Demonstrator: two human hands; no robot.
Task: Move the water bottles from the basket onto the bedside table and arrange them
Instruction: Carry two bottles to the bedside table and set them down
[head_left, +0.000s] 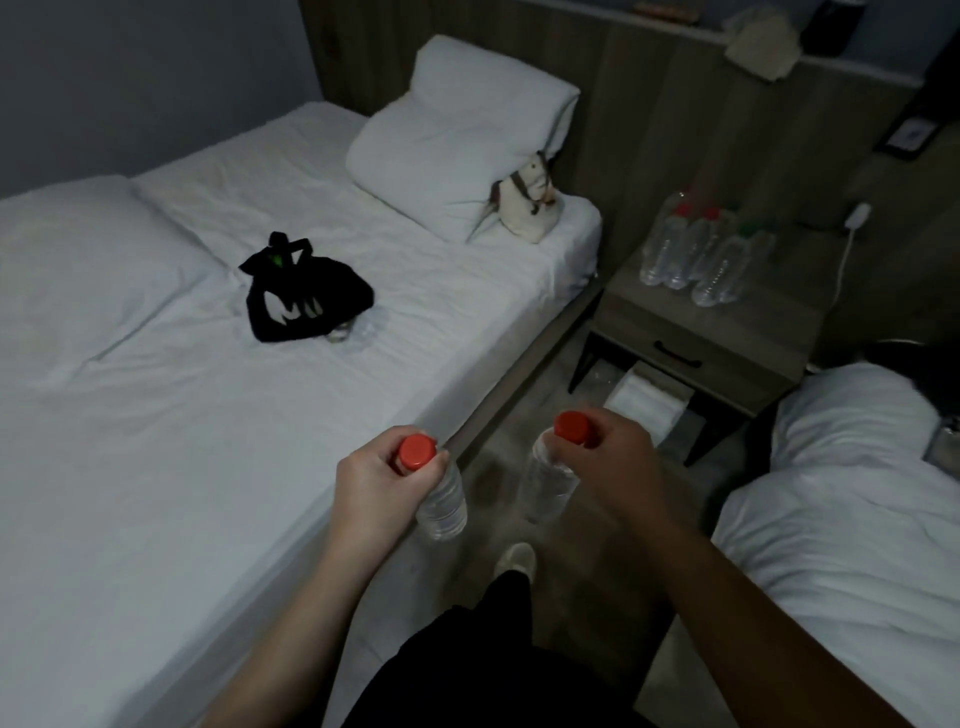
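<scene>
L hand (371, 480) grips one red-capped bottle (442, 501) by its neck — R hand (615, 457) grips a 2nd bottle (549, 480).

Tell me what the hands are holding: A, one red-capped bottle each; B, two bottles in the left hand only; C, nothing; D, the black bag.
A: the left hand grips one red-capped bottle near its cap, and the right hand grips a second bottle likewise.
</scene>
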